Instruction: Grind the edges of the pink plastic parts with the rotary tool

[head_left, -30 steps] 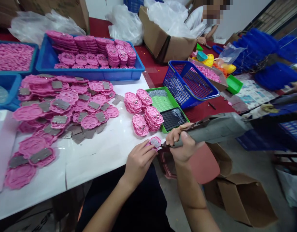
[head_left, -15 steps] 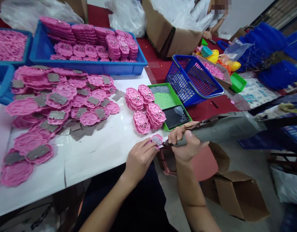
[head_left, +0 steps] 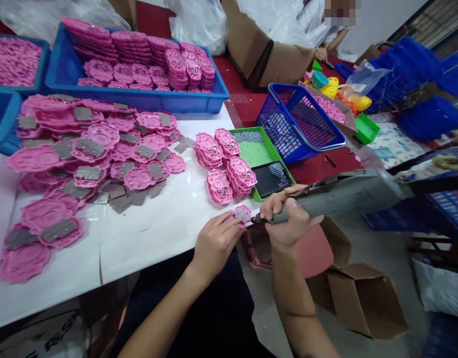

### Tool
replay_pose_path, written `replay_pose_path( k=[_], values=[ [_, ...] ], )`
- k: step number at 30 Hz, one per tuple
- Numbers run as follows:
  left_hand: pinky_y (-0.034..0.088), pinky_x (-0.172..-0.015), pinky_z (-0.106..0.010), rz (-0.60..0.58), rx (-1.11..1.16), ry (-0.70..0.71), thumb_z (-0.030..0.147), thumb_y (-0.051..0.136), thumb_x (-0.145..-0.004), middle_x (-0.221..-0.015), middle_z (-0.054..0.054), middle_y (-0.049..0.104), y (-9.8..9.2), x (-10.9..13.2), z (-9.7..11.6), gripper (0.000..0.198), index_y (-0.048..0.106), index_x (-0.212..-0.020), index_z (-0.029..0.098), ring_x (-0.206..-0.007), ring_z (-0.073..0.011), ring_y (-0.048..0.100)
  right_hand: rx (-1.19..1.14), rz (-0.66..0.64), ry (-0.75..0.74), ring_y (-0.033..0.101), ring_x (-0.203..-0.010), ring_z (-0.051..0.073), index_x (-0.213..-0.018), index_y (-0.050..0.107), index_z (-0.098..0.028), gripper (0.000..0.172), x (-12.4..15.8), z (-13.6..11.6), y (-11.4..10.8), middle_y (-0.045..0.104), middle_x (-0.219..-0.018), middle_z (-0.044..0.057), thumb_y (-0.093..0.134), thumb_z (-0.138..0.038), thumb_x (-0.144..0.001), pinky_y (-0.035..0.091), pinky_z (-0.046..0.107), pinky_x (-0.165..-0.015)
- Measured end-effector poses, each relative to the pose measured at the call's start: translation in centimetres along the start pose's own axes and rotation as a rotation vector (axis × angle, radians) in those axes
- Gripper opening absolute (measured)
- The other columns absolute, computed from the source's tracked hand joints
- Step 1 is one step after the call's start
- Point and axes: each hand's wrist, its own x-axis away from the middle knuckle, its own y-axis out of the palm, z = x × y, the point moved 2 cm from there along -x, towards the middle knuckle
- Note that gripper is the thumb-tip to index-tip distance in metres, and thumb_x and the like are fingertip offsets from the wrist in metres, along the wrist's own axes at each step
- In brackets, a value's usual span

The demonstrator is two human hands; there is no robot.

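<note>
At the table's front edge my left hand (head_left: 217, 242) is closed on a pink plastic part (head_left: 236, 211) that carries a grey metal plate (head_left: 242, 214). My right hand (head_left: 286, 219) wraps round a grey electric screwdriver (head_left: 325, 203), thumb along its body. The dark tip points left and meets the right side of the part; the exact contact point is too small to make out. Just beyond my hands, several stacks of pink parts (head_left: 240, 176) with shiny screws stand beside a green tray (head_left: 259, 144). In that tray lie loose screws and a black screw holder (head_left: 271, 180).
Left on the white table lies a heap of pink parts (head_left: 98, 141) with grey plates. Behind it a blue bin (head_left: 146, 102) holds stacked parts. A blue basket (head_left: 299, 122) stands right of the tray. Below are a red stool (head_left: 314, 253) and cardboard boxes (head_left: 366, 301). Another person's hand (head_left: 320, 54) is far back.
The view has shifted slightly. My left hand keeps the pink part in place, and the screwdriver in my right hand stays at the part's right side with hardly any movement.
</note>
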Motion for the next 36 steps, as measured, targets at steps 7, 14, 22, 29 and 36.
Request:
replay_pose_path(
  k=[7, 14, 22, 29, 36],
  values=[
    [0.065, -0.088, -0.042, 0.016, -0.033, 0.022, 0.022, 0.067, -0.102, -0.105, -0.005, 0.084, 0.0, -0.1, 0.1, 0.010, 0.076, -0.101, 0.018, -0.107, -0.0280, 0.078, 0.047, 0.040, 0.056, 0.042, -0.035, 0.009, -0.090, 0.051, -0.026, 0.028, 0.9, 0.7, -0.1, 0.045, -0.052, -0.013, 0.072, -0.042, -0.081, 0.039, 0.024, -0.039],
    [0.063, -0.087, -0.041, 0.037, -0.043, 0.039, 0.021, 0.066, -0.103, -0.105, -0.005, 0.083, 0.2, 0.1, 0.1, 0.010, 0.075, -0.103, 0.018, -0.110, -0.0289, 0.078, 0.081, -0.052, 0.041, 0.044, -0.034, 0.009, -0.090, 0.056, -0.024, 0.025, 1.0, 0.9, 0.6, 0.049, -0.051, -0.012, 0.075, -0.038, -0.081, 0.038, 0.025, -0.038],
    [0.062, -0.086, -0.035, 0.066, -0.070, 0.045, 0.023, 0.064, -0.105, -0.100, -0.004, 0.084, 0.4, 0.0, 0.1, 0.014, 0.076, -0.098, 0.019, -0.108, -0.0245, 0.079, -0.006, -0.228, 0.097, 0.043, -0.032, 0.009, -0.090, 0.057, -0.026, 0.029, 0.1, 1.3, 0.6, 0.051, -0.049, -0.013, 0.079, -0.040, -0.078, 0.037, 0.023, -0.036],
    [0.062, -0.088, -0.038, 0.076, -0.073, 0.051, 0.022, 0.064, -0.104, -0.106, -0.005, 0.083, 0.8, 0.4, 0.1, 0.013, 0.076, -0.099, 0.020, -0.110, -0.0264, 0.078, -0.007, -0.066, 0.050, 0.041, -0.032, 0.009, -0.084, 0.059, -0.025, 0.020, -1.2, -0.9, 0.7, 0.047, -0.048, -0.012, 0.071, -0.038, -0.076, 0.037, 0.023, -0.034],
    [0.060, -0.092, -0.042, 0.152, -0.055, 0.018, 0.017, 0.064, -0.102, -0.114, -0.009, 0.081, 0.6, 0.3, 0.0, 0.012, 0.076, -0.100, 0.019, -0.115, -0.0281, 0.072, -0.045, -0.046, -0.035, 0.038, -0.032, 0.009, -0.087, 0.063, -0.025, 0.014, -1.3, -2.7, 0.6, 0.045, -0.049, -0.011, 0.067, -0.035, -0.078, 0.036, 0.023, -0.032]
  ],
)
